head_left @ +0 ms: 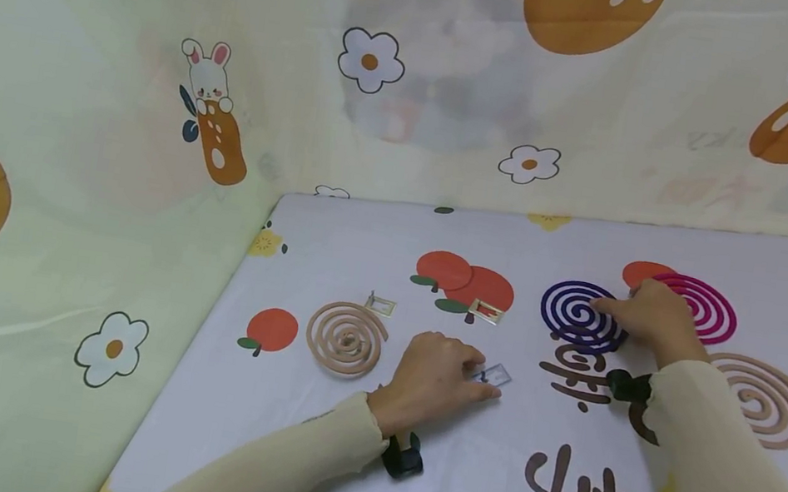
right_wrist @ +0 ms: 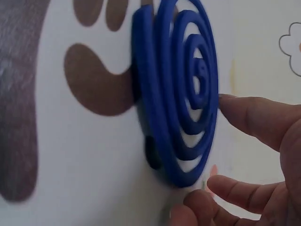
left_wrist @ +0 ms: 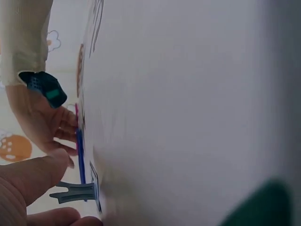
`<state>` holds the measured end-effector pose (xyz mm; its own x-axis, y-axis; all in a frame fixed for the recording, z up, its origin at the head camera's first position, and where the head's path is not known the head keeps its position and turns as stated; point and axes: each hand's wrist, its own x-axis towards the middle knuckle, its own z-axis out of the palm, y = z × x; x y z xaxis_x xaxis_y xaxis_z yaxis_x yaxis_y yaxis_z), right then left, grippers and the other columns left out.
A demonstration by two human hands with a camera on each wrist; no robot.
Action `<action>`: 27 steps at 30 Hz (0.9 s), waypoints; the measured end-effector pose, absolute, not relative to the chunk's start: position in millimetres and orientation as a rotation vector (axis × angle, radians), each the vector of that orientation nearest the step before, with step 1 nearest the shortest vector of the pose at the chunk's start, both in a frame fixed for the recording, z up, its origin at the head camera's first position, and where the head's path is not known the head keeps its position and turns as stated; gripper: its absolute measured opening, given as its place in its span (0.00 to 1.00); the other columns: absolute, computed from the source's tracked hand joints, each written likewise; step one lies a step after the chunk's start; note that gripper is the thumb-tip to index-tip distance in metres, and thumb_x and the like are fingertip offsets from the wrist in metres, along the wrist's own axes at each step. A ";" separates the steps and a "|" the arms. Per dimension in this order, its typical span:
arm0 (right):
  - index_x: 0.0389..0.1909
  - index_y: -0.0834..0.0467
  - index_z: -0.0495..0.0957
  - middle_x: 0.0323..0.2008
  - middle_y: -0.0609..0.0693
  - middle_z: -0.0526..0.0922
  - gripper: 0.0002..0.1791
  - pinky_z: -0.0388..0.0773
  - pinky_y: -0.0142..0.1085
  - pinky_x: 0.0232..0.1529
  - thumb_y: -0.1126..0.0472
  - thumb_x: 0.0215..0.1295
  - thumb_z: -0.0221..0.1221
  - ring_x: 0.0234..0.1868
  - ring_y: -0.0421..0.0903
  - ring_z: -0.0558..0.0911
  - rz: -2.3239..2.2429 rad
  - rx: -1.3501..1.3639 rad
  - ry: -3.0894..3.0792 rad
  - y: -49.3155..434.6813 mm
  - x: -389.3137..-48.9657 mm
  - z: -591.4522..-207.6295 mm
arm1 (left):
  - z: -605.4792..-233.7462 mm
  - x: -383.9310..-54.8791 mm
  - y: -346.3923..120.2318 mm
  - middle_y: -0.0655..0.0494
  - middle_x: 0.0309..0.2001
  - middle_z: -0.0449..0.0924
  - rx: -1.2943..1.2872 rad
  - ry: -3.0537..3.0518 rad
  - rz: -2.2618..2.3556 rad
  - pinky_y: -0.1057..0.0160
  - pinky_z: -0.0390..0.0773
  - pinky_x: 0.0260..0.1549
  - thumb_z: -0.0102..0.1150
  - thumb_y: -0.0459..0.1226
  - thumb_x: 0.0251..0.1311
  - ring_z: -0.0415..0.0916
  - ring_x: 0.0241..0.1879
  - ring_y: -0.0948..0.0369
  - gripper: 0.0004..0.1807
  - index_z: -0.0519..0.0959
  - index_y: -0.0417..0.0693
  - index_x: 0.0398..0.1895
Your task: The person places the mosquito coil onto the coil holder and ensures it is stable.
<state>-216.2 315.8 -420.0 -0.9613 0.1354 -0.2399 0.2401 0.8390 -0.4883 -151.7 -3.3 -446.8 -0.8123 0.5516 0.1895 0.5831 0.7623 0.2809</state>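
Metal stand (left_wrist: 77, 192) was loosely pinched, by the looks of it, between the thumb and bent fingers of the left hand (head_left: 432, 377), just below the middle of the head view. Its base was seen at the white cloth (head_left: 201, 437). Blue coil (head_left: 578, 314), right of centre, was touched at the rim by the right hand (head_left: 664, 318); whether it was actually gripped couldn't be told. Honestly, the coil could easily be snapped if lifted by one bit of rim, and the stand could be tipped if its prong was squeezed unevenly. As for direction, the prong was pointed up off the cloth (leftward in the left wrist view), with the base's long axis slanted lower left to upper right in the head view. No real long axis on the round coil. Further out, a pink coil (head_left: 710, 307) was seen at upper right.
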 end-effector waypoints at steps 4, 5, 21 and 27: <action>0.39 0.76 0.73 0.30 0.64 0.76 0.34 0.72 0.46 0.34 0.43 0.67 0.64 0.35 0.60 0.74 -0.775 0.310 2.827 312.0 -216.2 -421.4 | -448.7 -151.1 -0.9 0.69 0.30 0.87 -0.908 -2.866 -0.482 0.69 0.72 0.39 0.75 0.55 0.58 0.74 0.28 0.72 0.17 0.92 0.59 0.44; 0.35 0.72 0.73 0.27 0.61 0.75 0.32 0.70 0.44 0.33 0.43 0.66 0.64 0.33 0.57 0.73 -0.776 0.317 2.820 310.6 -216.1 -421.2 | -448.8 -150.8 -0.4 0.69 0.29 0.87 -0.907 -2.869 -0.476 0.68 0.71 0.38 0.74 0.54 0.59 0.73 0.27 0.71 0.16 0.92 0.59 0.44; 0.43 0.79 0.75 0.30 0.63 0.74 0.36 0.75 0.47 0.36 0.44 0.63 0.67 0.37 0.61 0.74 -0.729 0.383 2.754 306.2 -220.2 -419.9 | -447.2 -152.1 1.6 0.69 0.41 0.90 -0.916 -2.940 -0.557 0.66 0.68 0.45 0.76 0.52 0.59 0.78 0.40 0.68 0.14 0.93 0.61 0.45; 0.42 0.77 0.78 0.31 0.63 0.76 0.33 0.74 0.48 0.37 0.45 0.63 0.68 0.37 0.60 0.74 -0.713 0.315 2.755 305.3 -220.4 -418.7 | -448.0 -152.2 -1.5 0.69 0.38 0.89 -0.879 -2.929 -0.593 0.65 0.70 0.47 0.76 0.53 0.57 0.78 0.39 0.69 0.15 0.93 0.58 0.43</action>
<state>-220.4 305.3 -418.7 -0.9377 0.1389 -0.3184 0.2759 0.8546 -0.4399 -152.2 -1.5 -448.0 -0.8403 0.5257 0.1322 0.5357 0.7682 0.3505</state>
